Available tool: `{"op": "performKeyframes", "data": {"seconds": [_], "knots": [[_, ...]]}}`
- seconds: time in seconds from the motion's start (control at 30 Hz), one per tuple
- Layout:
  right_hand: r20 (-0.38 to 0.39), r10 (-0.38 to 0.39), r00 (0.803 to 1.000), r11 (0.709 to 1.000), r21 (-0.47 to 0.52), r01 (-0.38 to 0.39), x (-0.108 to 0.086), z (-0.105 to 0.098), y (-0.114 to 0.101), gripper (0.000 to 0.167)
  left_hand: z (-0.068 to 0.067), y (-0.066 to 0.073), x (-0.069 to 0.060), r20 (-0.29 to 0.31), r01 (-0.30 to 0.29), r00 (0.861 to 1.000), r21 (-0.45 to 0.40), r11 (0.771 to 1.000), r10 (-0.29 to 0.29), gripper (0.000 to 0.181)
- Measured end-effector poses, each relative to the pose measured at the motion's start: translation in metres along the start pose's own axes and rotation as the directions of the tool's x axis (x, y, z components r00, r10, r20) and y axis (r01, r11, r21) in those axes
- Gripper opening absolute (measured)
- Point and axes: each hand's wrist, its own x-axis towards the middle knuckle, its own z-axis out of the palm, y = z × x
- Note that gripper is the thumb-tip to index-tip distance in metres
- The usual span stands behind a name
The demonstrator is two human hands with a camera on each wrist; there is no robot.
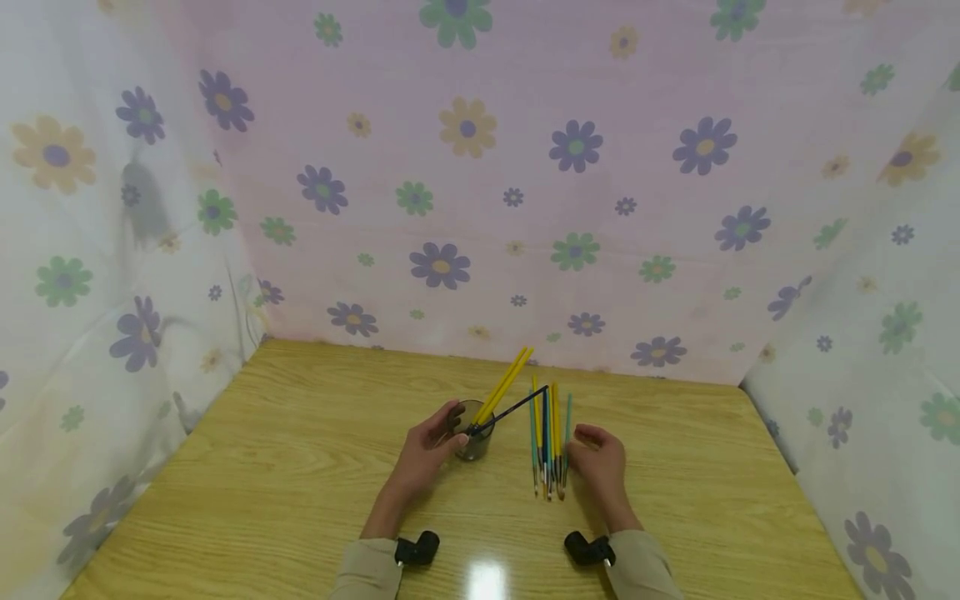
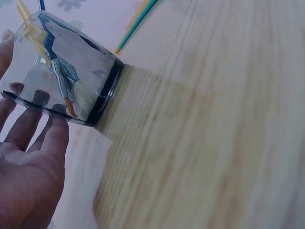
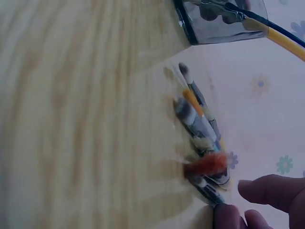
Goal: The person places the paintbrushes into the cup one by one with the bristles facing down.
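Observation:
A clear, dark-tinted glass (image 1: 475, 450) is gripped by the left hand (image 1: 420, 458), whose fingers curve round its side in the left wrist view. Two yellow-handled brushes (image 1: 505, 385) and a dark blue-handled brush (image 1: 517, 407) lean out of it to the right. Pale bristles (image 2: 84, 99) show near the glass's base. Several brushes (image 3: 196, 124) lie side by side on the table, bristles toward the person. Beside the rightmost one is the right hand (image 1: 602, 467), thumb and fingers apart with nothing between them; a fingertip (image 3: 226, 215) is at a brush, contact unclear.
The wooden table (image 1: 300, 467) reaches back to a pink flowered cloth (image 1: 525, 167). White flowered cloths hang at the left (image 1: 97, 275) and right (image 1: 862, 292). Black wrist mounts sit on both sleeves (image 1: 371, 571). Light reflects near the table's front.

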Motion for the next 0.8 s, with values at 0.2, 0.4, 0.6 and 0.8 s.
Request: {"op": "performKeyframes", "data": {"seconds": [0.2,0.4,0.6,0.8], "knots": [[0.045,-0.112,0.993,0.987,-0.109,0.116,0.000,0.000,0.005,0.036,0.001,-0.002,-0.003,-0.002,-0.007,1.000,0.011,1.000,0.007,0.067],[0.067,-0.168,0.984,0.963,-0.203,0.178,0.001,-0.001,0.003,0.039,0.001,-0.004,-0.003,0.000,-0.004,1.000,0.018,1.000,0.004,0.067],[0.119,-0.110,0.987,0.929,-0.341,0.145,0.009,-0.003,-0.005,0.044,0.000,-0.004,-0.003,0.005,-0.014,1.000,0.025,1.000,0.014,0.066],[0.150,-0.056,0.987,0.905,-0.410,0.114,0.017,-0.006,-0.009,0.050,0.001,-0.004,-0.002,-0.003,-0.022,1.000,0.049,0.999,0.023,0.065]]}}
